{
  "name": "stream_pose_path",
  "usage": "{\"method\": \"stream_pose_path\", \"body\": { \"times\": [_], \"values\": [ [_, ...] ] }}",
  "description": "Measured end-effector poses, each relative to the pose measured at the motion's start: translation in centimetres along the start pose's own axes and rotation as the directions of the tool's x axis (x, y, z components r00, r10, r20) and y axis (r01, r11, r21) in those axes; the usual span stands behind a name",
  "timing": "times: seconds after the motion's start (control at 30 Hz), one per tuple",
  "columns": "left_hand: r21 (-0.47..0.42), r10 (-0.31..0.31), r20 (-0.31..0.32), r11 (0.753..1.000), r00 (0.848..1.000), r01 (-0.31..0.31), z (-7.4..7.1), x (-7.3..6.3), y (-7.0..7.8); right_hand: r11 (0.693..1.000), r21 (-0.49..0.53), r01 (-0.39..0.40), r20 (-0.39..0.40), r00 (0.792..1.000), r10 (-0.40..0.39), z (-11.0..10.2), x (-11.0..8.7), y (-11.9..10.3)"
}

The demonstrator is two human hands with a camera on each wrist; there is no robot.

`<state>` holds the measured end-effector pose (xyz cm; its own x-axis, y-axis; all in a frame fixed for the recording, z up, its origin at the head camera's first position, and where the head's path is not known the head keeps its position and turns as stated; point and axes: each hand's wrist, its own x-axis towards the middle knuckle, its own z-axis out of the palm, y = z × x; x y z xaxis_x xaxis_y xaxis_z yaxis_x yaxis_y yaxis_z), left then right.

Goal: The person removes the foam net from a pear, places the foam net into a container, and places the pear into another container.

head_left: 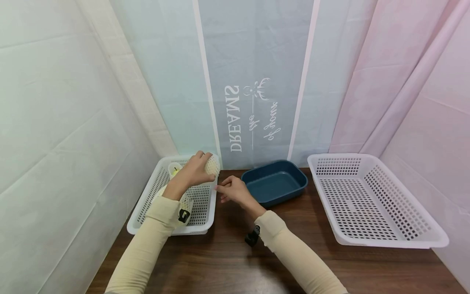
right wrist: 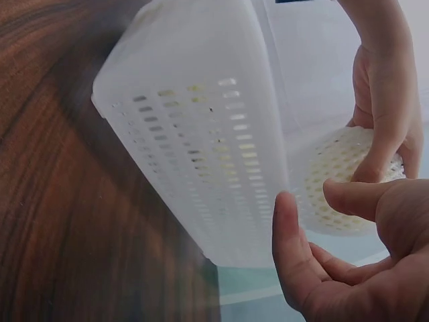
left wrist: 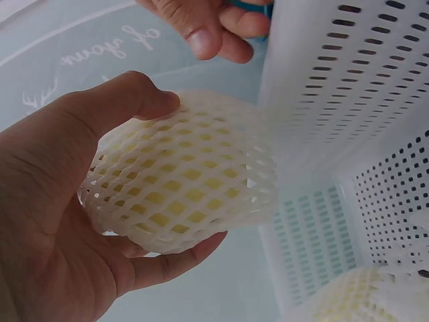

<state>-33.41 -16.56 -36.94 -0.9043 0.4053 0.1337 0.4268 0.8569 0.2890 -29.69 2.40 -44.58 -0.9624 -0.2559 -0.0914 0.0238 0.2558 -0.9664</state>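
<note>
My left hand (head_left: pixel 196 171) grips a pale yellow fruit in a white foam net (left wrist: pixel 181 174) above the right side of the left white basket (head_left: pixel 213 208). Its thumb and fingers wrap around the net; the kind of fruit is hard to tell. Just right of that basket's rim is my right hand (head_left: pixel 235 191), holding nothing, its fingers loosely bent. In the right wrist view, its thumb and index finger stand apart near the netted fruit. Inside the left basket lie more netted fruits, one a yellow fruit with a dark stem (head_left: pixel 176 170); my left forearm partly covers them.
A dark blue rectangular bin (head_left: pixel 277 200) stands on the brown wooden table (head_left: pixel 235 261) behind my right hand. Farther right is a second white perforated basket (head_left: pixel 330 216) with nothing in it. Pale curtains (head_left: pixel 257 49) hang close behind.
</note>
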Motion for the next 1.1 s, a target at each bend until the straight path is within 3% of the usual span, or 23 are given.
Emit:
{"method": "stream_pose_path", "body": {
  "times": [0.3,0.53,0.77,1.1],
  "values": [
    [-0.011,0.020,0.010,1.000,1.000,-0.020,-0.2,0.2,0.9,0.981,-0.184,0.060,-0.104,0.991,-0.081,-1.4,-0.3,-0.8],
    [-0.020,0.050,-0.004,0.999,0.999,-0.050,-0.4,0.1,1.6,0.977,-0.160,0.142,-0.108,0.981,-0.160,-1.9,-0.4,-1.1],
    [-0.054,0.073,-0.011,0.996,0.997,-0.074,-0.7,0.2,2.7,0.959,-0.114,0.259,-0.096,0.958,-0.270,-2.4,-0.2,-1.2],
    [-0.071,0.103,-0.043,0.992,0.994,-0.106,-0.5,0.4,3.3,0.951,-0.144,0.273,-0.113,0.950,-0.290,-2.9,-0.5,-1.4]
  ]
}}
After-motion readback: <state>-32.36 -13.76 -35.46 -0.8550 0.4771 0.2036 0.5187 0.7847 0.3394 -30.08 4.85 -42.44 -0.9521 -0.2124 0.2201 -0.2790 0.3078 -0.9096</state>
